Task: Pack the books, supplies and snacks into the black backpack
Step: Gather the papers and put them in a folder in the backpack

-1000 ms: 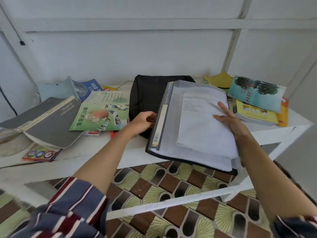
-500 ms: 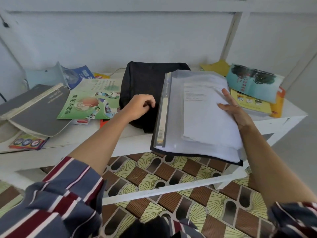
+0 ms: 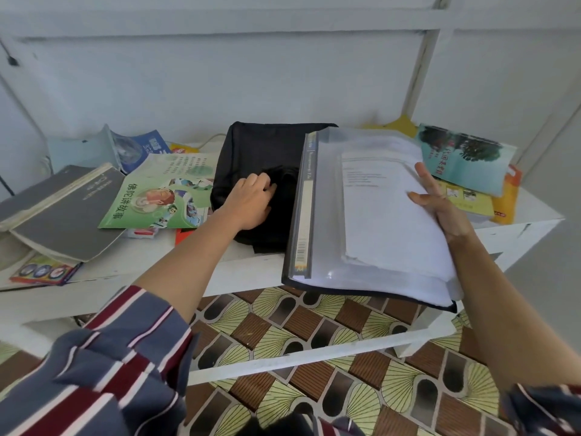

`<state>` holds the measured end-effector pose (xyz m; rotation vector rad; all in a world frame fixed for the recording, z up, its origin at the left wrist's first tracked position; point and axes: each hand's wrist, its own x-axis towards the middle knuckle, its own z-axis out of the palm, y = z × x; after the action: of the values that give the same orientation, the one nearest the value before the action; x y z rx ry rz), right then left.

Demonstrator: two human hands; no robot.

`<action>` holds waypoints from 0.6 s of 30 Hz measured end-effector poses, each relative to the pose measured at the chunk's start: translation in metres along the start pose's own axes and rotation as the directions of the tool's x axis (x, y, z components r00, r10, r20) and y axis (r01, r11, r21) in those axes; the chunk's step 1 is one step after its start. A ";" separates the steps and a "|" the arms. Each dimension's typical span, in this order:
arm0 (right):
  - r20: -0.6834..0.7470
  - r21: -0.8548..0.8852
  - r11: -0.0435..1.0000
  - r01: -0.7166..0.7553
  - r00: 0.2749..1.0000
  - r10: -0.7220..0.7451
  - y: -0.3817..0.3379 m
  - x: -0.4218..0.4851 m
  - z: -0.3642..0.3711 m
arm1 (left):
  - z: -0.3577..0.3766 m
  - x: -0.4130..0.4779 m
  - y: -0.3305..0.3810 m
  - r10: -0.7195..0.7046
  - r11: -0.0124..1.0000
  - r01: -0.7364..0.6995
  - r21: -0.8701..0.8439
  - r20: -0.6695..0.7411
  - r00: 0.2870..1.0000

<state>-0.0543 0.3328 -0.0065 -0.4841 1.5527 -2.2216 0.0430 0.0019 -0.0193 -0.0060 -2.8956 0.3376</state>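
The black backpack (image 3: 261, 146) lies flat in the middle of the white bench (image 3: 245, 272), its far end near the wall. The left hand (image 3: 251, 202) rests on top of it with the fingers curled down, and its grip is closed on a bunched fold of the black fabric.

The right hand (image 3: 443, 209) holds a clear file folder (image 3: 327, 199) by its right edge. The thumb and one finger lie on top of the cover and the other fingers are hidden beneath, so this grip is clamped on the folder. A thick sheaf of white papers (image 3: 383, 221) shows through the plastic. The folder is tilted, its dark spine running alongside the left hand. It covers the right side of the backpack, and its near edge juts out past the front of the bench, above the patterned floor (image 3: 314, 325).

Left of the backpack a green picture book (image 3: 157, 196) lies just beside it. Behind that book is a blue book (image 3: 138, 149), and further left is a grey book (image 3: 69, 215). A small colourful box (image 3: 44, 272) sits near the front edge at the far left. On the right, beyond the folder, a teal book (image 3: 465, 155) lies on top of a yellow book (image 3: 468, 201). A striped sleeve (image 3: 110, 366) is pushed up the left forearm.
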 end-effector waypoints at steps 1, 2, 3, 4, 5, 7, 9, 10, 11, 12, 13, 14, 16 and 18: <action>0.001 0.000 1.000 -0.004 1.000 0.004 0.001 0.000 0.000 | 0.000 0.000 0.000 -0.001 1.000 0.001 -0.020 0.007 1.000; 0.001 0.000 1.000 -0.008 1.000 0.008 0.002 0.001 -0.001 | -0.001 0.000 0.000 -0.005 0.998 0.005 -0.069 0.008 1.000; 0.001 0.002 1.000 -0.014 1.000 0.014 0.003 0.001 -0.001 | -0.003 0.000 -0.002 -0.001 0.992 0.003 -0.126 0.016 1.000; 0.003 0.009 1.000 -0.022 1.000 0.022 0.004 0.002 -0.001 | -0.005 0.001 -0.003 0.018 0.986 -0.012 -0.164 0.034 0.999; 0.005 0.018 0.999 -0.027 1.000 0.027 0.004 0.003 -0.002 | -0.006 0.003 -0.004 0.033 0.986 -0.022 -0.167 0.064 0.997; 0.007 0.026 0.999 -0.030 1.000 0.030 0.005 0.004 -0.004 | -0.004 0.007 -0.007 0.034 0.986 -0.007 -0.164 0.162 0.986; 0.008 0.026 0.999 -0.030 1.000 0.030 0.005 0.005 -0.006 | 0.000 0.009 -0.008 0.008 0.978 0.048 -0.204 0.266 0.964; 0.009 0.024 0.999 -0.032 0.999 0.031 0.004 0.006 -0.008 | 0.002 0.010 -0.008 0.002 0.970 0.069 -0.231 0.293 0.956; 0.012 0.023 0.999 -0.033 0.999 0.033 0.004 0.007 -0.009 | 0.004 0.011 -0.009 0.000 0.963 0.083 -0.256 0.309 0.951; 0.015 0.023 0.999 -0.036 0.999 0.036 0.004 0.007 -0.011 | 0.006 0.012 -0.011 -0.002 0.952 0.100 -0.288 0.323 0.947; 0.018 0.022 0.999 -0.040 0.999 0.040 0.004 0.008 -0.012 | 0.007 0.012 -0.012 0.001 0.942 0.111 -0.316 0.335 0.942; 0.019 0.022 0.999 -0.043 0.999 0.043 0.004 0.009 -0.013 | 0.008 0.013 -0.013 0.006 0.934 0.116 -0.337 0.339 0.941; 0.018 0.036 0.998 -0.046 0.999 0.046 0.005 0.011 -0.015 | 0.012 0.014 -0.014 0.009 0.926 0.116 -0.360 0.327 0.945; 0.016 0.053 0.997 -0.050 0.999 0.049 0.006 0.013 -0.017 | 0.016 0.014 -0.016 0.012 0.926 0.106 -0.361 0.309 0.951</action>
<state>-0.0727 0.3381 -0.0170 -0.4406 1.4776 -2.2106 0.0257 -0.0174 -0.0276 0.0595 -3.2128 -0.2539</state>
